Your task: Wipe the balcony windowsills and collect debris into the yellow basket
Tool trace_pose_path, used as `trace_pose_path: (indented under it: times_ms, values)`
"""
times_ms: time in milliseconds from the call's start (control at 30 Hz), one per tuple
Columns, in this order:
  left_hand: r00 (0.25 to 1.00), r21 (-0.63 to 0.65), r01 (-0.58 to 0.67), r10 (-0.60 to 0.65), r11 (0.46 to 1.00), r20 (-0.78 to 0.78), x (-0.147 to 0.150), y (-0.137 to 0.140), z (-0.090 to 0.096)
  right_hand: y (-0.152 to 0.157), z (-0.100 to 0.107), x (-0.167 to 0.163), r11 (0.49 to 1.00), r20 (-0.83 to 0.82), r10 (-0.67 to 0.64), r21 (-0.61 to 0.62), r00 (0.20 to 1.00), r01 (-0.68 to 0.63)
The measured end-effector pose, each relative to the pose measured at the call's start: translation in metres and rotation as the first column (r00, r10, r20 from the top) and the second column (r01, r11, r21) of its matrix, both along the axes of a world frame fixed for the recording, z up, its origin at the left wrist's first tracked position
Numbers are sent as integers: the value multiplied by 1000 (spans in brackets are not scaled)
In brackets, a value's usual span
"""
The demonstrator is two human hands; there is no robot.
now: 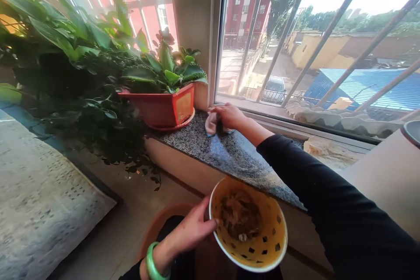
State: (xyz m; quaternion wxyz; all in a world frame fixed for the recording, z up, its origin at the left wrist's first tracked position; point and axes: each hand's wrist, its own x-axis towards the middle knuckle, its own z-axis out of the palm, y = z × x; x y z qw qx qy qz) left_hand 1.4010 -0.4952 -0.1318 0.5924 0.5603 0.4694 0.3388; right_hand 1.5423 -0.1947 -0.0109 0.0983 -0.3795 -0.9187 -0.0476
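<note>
My left hand (193,227) grips the rim of a yellow plastic basket (262,232) with square holes and a white edge. Inside it lie brown dry scraps (241,214) and one small whitish bit. My right hand (228,116) reaches to the far corner of the speckled stone windowsill (197,142), its fingers closed around a pinkish cloth (211,124) pressed on the stone. The cloth is partly hidden by the hand. Just left of that hand stands a red planter (157,109) on a saucer, full of green plants.
Leafy plants (65,35) crowd the left side above a bed with a patterned cover (49,201). A barred window (295,43) runs behind the sill. A white cylindrical container (387,170) stands at the right. Below the basket shows a terracotta-coloured pot rim (154,223).
</note>
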Motion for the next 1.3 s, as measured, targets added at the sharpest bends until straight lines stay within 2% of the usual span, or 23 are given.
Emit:
trace_pose_path:
  times_ms: [200,367,467,567,633,700,800,900,967,1033,1100,1200,1300]
  values:
    - [999,-27,-16,17,1000,43,2,3,-8,-1,4,4,999,1,24,-40,1000,-24]
    - [999,6,-34,34,999,24,3,2,-11,-12,2,34,996,6,-72,-59,997,72]
    - [999,-17,-44,44,999,16,6,2,-10,-27,7,56,981,-21,-155,-118,988,152]
    - [999,-79,-35,38,996,35,8,2,-11,-54,27,80,954,-174,-275,-172,946,246]
    - [998,-94,-37,42,995,49,10,3,-12,-78,48,101,927,-347,-375,-124,859,354]
    - [997,-87,-52,57,995,56,10,4,-12,-100,69,125,854,-478,-469,-32,743,519]
    - [996,-92,-53,60,994,72,11,4,-11,-117,82,156,680,-451,-657,-9,604,733]
    - [996,-146,-12,24,989,81,12,4,-9,-113,60,172,555,-248,-819,-114,517,824]
    - [996,-176,8,8,984,85,11,4,-10,-105,36,175,514,-174,-853,-130,491,848]
    - [995,-182,23,-5,983,100,10,4,-13,-100,14,177,526,-165,-845,-87,508,846]
    - [993,-171,33,-13,985,118,9,4,-16,-99,2,179,569,-157,-815,-33,558,822]
    - [992,-150,45,-27,988,123,7,5,-17,-101,-2,177,628,-98,-776,-28,623,778]
    - [993,-129,49,-34,991,113,6,6,-16,-99,3,157,671,-69,-741,-37,668,741]
